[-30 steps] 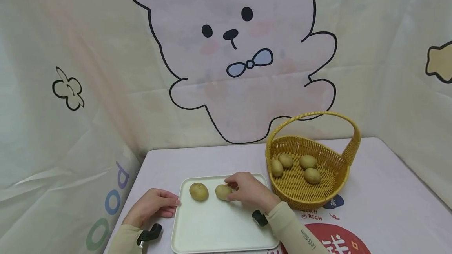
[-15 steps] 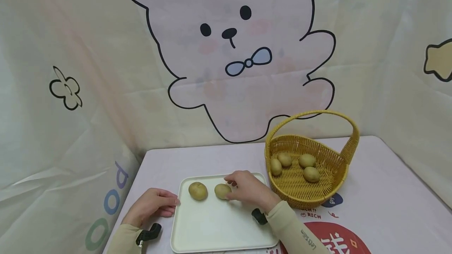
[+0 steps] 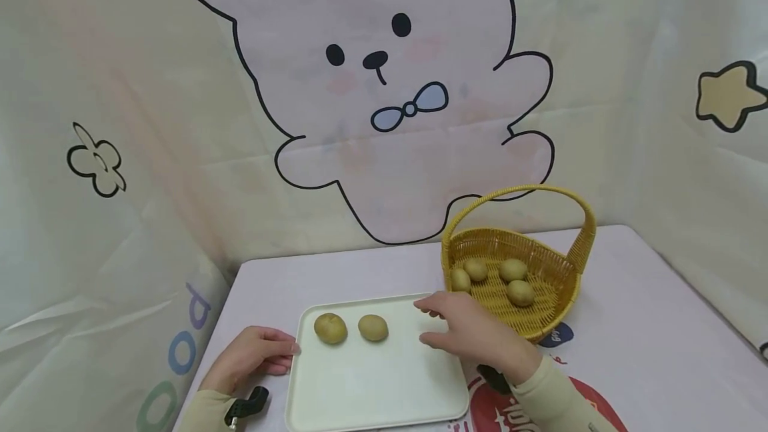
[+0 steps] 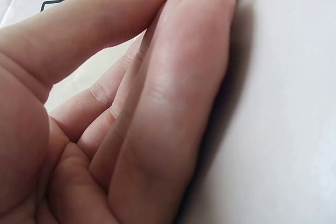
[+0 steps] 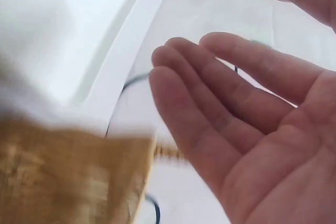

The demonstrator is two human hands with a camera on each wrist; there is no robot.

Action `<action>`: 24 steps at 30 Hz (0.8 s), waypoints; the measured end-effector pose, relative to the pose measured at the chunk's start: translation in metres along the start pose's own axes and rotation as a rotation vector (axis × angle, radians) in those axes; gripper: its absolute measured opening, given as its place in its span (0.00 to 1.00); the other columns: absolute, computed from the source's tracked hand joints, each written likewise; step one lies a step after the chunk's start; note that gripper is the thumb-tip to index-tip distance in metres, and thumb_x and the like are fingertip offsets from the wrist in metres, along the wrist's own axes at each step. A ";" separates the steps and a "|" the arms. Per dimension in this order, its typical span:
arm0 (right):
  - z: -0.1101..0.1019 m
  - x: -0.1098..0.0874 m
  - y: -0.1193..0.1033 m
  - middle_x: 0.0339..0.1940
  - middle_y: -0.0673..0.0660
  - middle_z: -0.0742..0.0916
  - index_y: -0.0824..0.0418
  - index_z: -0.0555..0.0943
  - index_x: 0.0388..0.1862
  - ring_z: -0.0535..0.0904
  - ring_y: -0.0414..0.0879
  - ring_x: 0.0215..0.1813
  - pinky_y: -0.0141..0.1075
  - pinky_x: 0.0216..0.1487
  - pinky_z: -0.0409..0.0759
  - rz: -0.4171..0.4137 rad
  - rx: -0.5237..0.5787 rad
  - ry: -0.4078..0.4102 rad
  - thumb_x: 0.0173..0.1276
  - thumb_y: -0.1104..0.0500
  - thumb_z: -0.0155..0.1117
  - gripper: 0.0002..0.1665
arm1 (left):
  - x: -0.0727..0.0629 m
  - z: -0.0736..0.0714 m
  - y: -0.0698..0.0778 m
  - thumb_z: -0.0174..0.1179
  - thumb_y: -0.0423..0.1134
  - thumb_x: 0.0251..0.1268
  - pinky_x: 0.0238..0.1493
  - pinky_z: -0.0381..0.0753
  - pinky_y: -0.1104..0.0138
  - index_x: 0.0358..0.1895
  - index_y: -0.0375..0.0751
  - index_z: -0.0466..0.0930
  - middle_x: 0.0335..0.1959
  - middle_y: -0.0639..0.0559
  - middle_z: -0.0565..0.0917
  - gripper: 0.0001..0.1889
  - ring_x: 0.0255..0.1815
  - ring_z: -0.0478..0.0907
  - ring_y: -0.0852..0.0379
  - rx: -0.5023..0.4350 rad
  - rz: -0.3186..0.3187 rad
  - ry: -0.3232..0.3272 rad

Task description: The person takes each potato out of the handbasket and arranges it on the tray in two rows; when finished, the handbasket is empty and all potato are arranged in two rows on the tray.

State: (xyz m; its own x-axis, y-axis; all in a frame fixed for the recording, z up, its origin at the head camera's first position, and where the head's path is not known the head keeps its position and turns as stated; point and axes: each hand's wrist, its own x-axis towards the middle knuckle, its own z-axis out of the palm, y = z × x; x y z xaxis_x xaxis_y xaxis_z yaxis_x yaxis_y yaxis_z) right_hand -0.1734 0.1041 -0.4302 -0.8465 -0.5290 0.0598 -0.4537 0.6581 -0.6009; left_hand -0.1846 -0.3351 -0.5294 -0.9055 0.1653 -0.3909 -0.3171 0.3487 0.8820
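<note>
A white rectangular tray (image 3: 372, 399) lies on the table with two potatoes on it, a larger one (image 3: 330, 329) at the left and a smaller one (image 3: 373, 327) beside it. My left hand (image 3: 252, 354) pinches the tray's left rim between thumb and fingertips; the left wrist view shows this hand (image 4: 157, 103) close up. Over the tray's right side is my right hand (image 3: 474, 332), holding nothing, thumb and fingers spread apart. The right wrist view shows its bare palm (image 5: 283, 177). Just behind it stands a yellow wicker basket (image 3: 492, 245) with several potatoes (image 3: 519, 293) inside.
The basket's tall arched handle (image 3: 582, 245) rises above its rim. A white tablecloth with red print (image 3: 588, 402) covers the table (image 3: 636, 312). A curtain (image 3: 300, 212) with a cartoon bear hangs behind.
My right hand has let go of the smaller potato and moved right toward the basket. The left hand keeps its hold on the tray. The head view has shifted slightly.
</note>
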 end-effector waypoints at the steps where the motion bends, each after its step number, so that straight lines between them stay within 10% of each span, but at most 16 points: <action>1: -0.007 -0.007 0.003 0.57 0.56 0.91 0.63 0.85 0.66 0.87 0.50 0.55 0.44 0.55 0.90 0.011 -0.017 0.002 0.68 0.53 0.80 0.30 | 0.000 -0.001 0.000 0.76 0.42 0.68 0.39 0.94 0.63 0.53 0.25 0.87 0.34 0.47 0.93 0.21 0.32 0.91 0.57 0.004 0.000 0.000; 12: -0.084 -0.042 0.057 0.51 0.50 0.92 0.59 0.88 0.60 0.88 0.43 0.50 0.42 0.51 0.91 0.029 -0.168 0.139 0.70 0.50 0.79 0.24 | 0.001 -0.009 -0.004 0.74 0.42 0.70 0.40 0.94 0.63 0.54 0.26 0.87 0.34 0.48 0.92 0.21 0.33 0.90 0.57 0.018 -0.011 0.009; 24: -0.118 -0.031 0.127 0.49 0.61 0.93 0.70 0.86 0.62 0.89 0.56 0.52 0.56 0.56 0.90 0.194 -0.194 0.045 0.68 0.54 0.78 0.29 | 0.005 -0.005 -0.006 0.76 0.43 0.68 0.41 0.94 0.63 0.55 0.26 0.87 0.36 0.47 0.93 0.22 0.34 0.92 0.57 -0.011 -0.041 -0.015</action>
State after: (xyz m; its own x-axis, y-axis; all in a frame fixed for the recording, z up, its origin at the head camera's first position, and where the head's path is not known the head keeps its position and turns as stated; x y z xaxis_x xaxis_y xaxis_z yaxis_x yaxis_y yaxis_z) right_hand -0.2375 0.2671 -0.4147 -0.9322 -0.3618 -0.0035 -0.3233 0.8374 -0.4406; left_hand -0.1886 -0.3406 -0.5351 -0.8872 0.1650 -0.4308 -0.3571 0.3456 0.8678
